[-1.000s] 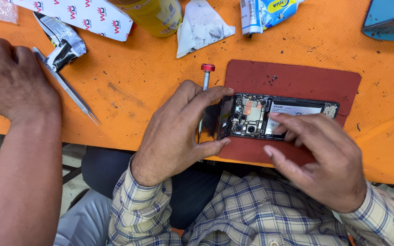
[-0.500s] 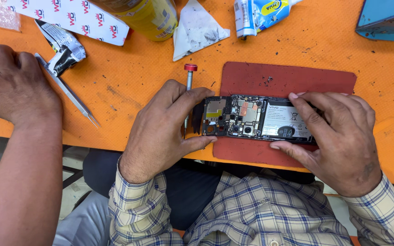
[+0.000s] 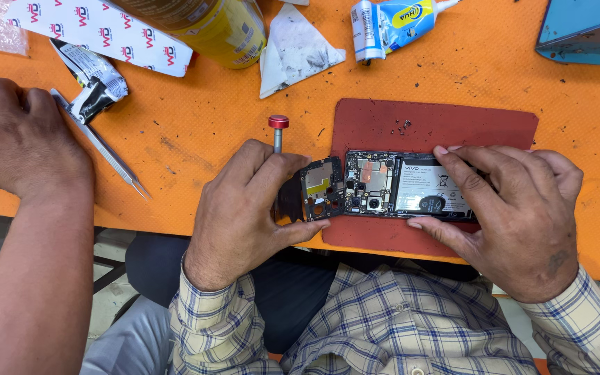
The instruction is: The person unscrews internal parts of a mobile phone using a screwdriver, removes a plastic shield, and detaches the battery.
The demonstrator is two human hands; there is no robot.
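Fingers of the person's left hand (image 3: 244, 208) pinch a small black inner cover plate with a yellowish patch (image 3: 321, 189), now lifted to the left end of the opened smartphone with its exposed circuit board and pale battery (image 3: 401, 186); a second ago this plate was not apart from the phone, and the hand lay over that end. The same hand keeps a slim metal screwdriver with a red cap (image 3: 278, 132) tucked upright behind the thumb and forefinger, so its grip is closed on both plate and tool. The person's right hand (image 3: 515, 212) has settled flat along the phone's right half, fingers spread over the battery end and thumb under the lower edge, pressing it onto the dark red rectangular work mat (image 3: 446, 121), which lies on the orange table (image 3: 196, 132). Between the earlier frames the phone slid leftward on the mat and sits straighter now. With the plate clear, the board's camera modules and shields lie open to view, which suggests the cover stage of the work is over. At the far left another person's hand (image 3: 15, 139) rests closed on the table just beside long steel tweezers (image 3: 102, 146) and a crumpled black-and-white wrapper (image 3: 92, 83). Along the top edge lie a yellow can (image 3: 210, 28), a torn white paper packet (image 3: 293, 52) and a squeezed glue tube (image 3: 397, 21); a blue tray corner (image 3: 585, 31) shows at top right.
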